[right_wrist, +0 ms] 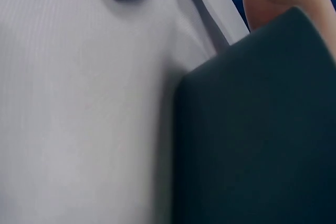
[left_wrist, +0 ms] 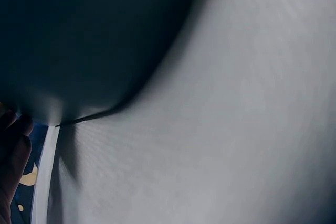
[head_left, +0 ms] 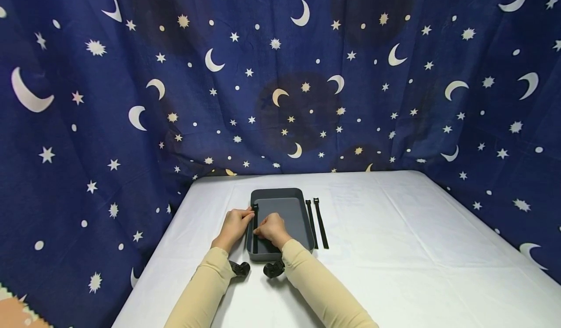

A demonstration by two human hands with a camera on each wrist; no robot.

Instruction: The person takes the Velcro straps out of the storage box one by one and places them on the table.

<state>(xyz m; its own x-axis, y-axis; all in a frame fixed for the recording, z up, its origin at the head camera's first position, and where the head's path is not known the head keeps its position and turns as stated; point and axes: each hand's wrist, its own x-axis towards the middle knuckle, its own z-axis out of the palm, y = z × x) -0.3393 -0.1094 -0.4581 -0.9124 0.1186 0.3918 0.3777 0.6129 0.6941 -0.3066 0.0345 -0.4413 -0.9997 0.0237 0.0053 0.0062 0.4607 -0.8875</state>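
Observation:
A dark grey rectangular tray (head_left: 287, 257) lies on the white-covered table. Along its left inner side runs a black strap (head_left: 255, 244) with a slotted head at the far end. My left hand (head_left: 234, 226) reaches over the tray's left rim, thumb and fingertips pinching the strap near its head. Farther down, my right hand (head_left: 272, 228) is above the tray's floor, its fingertips pinching the strap around the middle. The left wrist view has dark fingers (left_wrist: 13, 161) by the tray wall (left_wrist: 89, 45). In the right wrist view the tray's outer corner (right_wrist: 252, 129) fills the lower right.
Two more black straps, an inner one (head_left: 312, 223) and an outer one (head_left: 321, 223), lie side by side just right of the tray. A black wrist device (head_left: 273, 269) is on my right wrist. A blue curtain (head_left: 280, 99) with moons and stars hangs behind the table (head_left: 416, 250).

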